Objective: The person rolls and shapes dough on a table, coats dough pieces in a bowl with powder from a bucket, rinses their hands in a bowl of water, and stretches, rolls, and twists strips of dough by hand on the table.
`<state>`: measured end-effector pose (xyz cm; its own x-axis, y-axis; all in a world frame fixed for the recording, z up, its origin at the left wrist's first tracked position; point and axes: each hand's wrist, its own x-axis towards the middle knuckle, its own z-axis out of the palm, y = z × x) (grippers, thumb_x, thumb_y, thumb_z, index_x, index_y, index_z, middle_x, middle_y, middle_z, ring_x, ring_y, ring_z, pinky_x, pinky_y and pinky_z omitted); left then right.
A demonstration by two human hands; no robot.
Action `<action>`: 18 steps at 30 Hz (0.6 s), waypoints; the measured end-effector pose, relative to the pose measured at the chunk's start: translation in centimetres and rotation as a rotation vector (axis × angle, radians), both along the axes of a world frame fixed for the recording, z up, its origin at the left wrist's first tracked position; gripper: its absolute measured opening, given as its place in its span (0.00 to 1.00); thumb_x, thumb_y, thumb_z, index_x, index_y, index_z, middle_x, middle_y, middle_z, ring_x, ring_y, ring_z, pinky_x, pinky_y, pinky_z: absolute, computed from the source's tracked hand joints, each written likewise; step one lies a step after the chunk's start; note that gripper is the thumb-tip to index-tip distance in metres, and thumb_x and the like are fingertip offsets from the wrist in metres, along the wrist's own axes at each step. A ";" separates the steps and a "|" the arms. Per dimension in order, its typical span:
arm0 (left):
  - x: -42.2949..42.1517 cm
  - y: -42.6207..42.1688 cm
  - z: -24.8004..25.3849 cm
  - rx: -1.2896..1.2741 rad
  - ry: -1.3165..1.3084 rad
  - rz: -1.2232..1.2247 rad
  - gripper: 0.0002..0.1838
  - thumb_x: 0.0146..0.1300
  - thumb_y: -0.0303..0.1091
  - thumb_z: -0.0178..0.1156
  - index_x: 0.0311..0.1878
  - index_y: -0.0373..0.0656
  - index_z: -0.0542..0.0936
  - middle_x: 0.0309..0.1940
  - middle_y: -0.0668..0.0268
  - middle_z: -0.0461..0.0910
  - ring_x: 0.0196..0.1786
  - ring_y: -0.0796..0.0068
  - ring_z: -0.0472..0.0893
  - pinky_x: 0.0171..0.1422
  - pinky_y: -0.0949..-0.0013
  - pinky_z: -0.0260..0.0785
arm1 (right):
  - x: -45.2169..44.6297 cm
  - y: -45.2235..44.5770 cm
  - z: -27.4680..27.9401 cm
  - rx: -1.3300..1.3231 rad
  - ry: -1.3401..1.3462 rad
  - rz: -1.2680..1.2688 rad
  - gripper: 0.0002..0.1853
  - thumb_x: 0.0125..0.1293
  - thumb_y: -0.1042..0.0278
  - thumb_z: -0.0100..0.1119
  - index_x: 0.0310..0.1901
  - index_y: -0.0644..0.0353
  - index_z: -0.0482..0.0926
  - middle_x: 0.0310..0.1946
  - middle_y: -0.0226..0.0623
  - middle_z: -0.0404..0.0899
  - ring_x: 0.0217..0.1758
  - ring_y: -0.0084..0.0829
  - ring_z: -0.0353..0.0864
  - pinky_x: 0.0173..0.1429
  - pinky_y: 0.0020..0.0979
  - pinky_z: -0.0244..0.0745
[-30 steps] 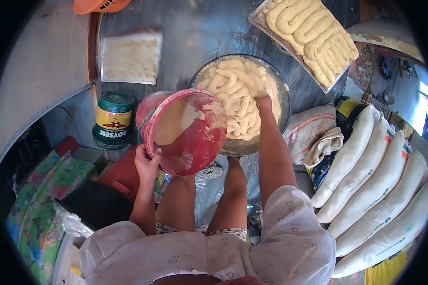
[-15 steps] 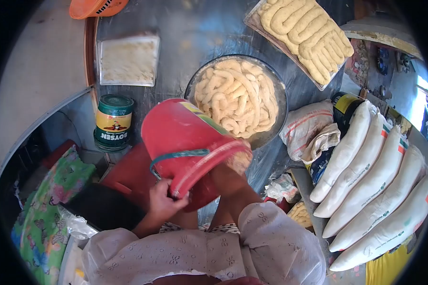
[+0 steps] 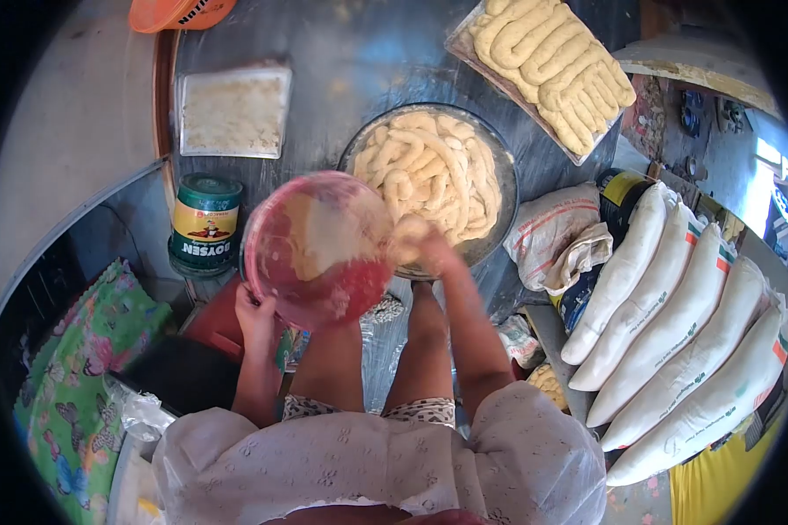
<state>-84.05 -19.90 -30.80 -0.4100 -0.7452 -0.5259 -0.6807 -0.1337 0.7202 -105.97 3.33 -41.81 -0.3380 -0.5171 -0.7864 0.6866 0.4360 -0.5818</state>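
Note:
A red bucket (image 3: pixel 359 293) is tipped so that its mouth faces me, with a pale, floury smear on the inside. My left hand (image 3: pixel 256 311) is closed on its lower left rim. Beside the bucket's right rim is my right hand (image 3: pixel 420 243), blurred by motion, its fingers not readable. That hand is over the near edge of a wide round pan (image 3: pixel 510 188), which holds a heap of thick, pale dough ropes (image 3: pixel 438 175).
A tray of looped dough strips (image 3: pixel 552 66) lies at the upper right. Left are a floured rectangular tray (image 3: pixel 235 112) and a green can (image 3: pixel 206 226). Several full white sacks (image 3: pixel 674 350) and a tied sack (image 3: pixel 552 232) stand right. A butterfly-print cloth (image 3: pixel 87 394) hangs lower left.
The bucket has swung from lying tilted over the pan's edge to facing me, moving left and down. My right hand has come out of its mouth, and my left hand has shifted left with the rim.

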 end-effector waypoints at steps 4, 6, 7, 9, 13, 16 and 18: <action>0.8 -2.4 -3.6 -0.009 0.096 0.303 0.08 0.56 0.23 0.58 0.37 0.41 0.70 0.28 0.72 0.72 0.27 0.84 0.71 0.30 0.78 0.66 | -2.2 6.5 -11.0 0.136 0.197 -0.562 0.15 0.54 0.74 0.59 0.44 0.70 0.77 0.34 0.40 0.82 0.34 0.33 0.82 0.34 0.31 0.76; 1.0 -4.2 -4.9 0.098 0.048 0.408 0.09 0.56 0.25 0.59 0.38 0.42 0.69 0.29 0.69 0.73 0.25 0.82 0.72 0.27 0.77 0.67 | 0.2 10.2 -17.2 0.427 0.286 -0.280 0.16 0.52 0.74 0.61 0.44 0.70 0.77 0.34 0.42 0.82 0.34 0.33 0.82 0.35 0.33 0.75; 0.0 -4.4 -5.6 0.129 0.112 0.448 0.10 0.57 0.28 0.59 0.39 0.41 0.69 0.30 0.66 0.74 0.25 0.78 0.75 0.25 0.74 0.73 | 2.2 11.4 -20.4 0.482 0.280 0.094 0.16 0.51 0.74 0.62 0.43 0.69 0.78 0.34 0.41 0.82 0.34 0.32 0.81 0.36 0.33 0.75; -2.7 -4.9 -6.4 0.144 0.124 0.499 0.10 0.58 0.29 0.60 0.39 0.41 0.69 0.30 0.65 0.75 0.26 0.76 0.77 0.26 0.71 0.76 | 3.5 10.6 -21.9 0.523 0.267 0.473 0.16 0.50 0.75 0.63 0.43 0.68 0.78 0.34 0.41 0.82 0.35 0.31 0.81 0.37 0.32 0.75; -5.5 -7.2 -11.2 0.252 0.260 0.524 0.12 0.59 0.32 0.60 0.40 0.40 0.69 0.31 0.63 0.76 0.31 0.71 0.81 0.31 0.67 0.81 | 2.4 4.3 -18.9 0.528 0.217 -0.460 0.22 0.48 0.78 0.65 0.48 0.67 0.75 0.35 0.37 0.79 0.34 0.30 0.77 0.37 0.30 0.72; -6.7 -8.3 -16.3 0.301 0.323 0.517 0.13 0.59 0.32 0.60 0.43 0.40 0.69 0.32 0.61 0.77 0.32 0.69 0.82 0.34 0.65 0.82 | 1.0 3.4 -17.3 0.445 0.490 -0.529 0.21 0.49 0.81 0.63 0.48 0.65 0.74 0.35 0.34 0.78 0.32 0.30 0.75 0.36 0.30 0.71; -7.3 -8.7 -19.6 0.309 0.324 0.544 0.14 0.59 0.32 0.61 0.44 0.40 0.69 0.33 0.60 0.77 0.33 0.67 0.82 0.38 0.62 0.81 | -0.7 4.3 -15.5 0.381 0.673 -0.465 0.15 0.51 0.81 0.64 0.42 0.62 0.76 0.32 0.32 0.77 0.31 0.26 0.74 0.33 0.26 0.70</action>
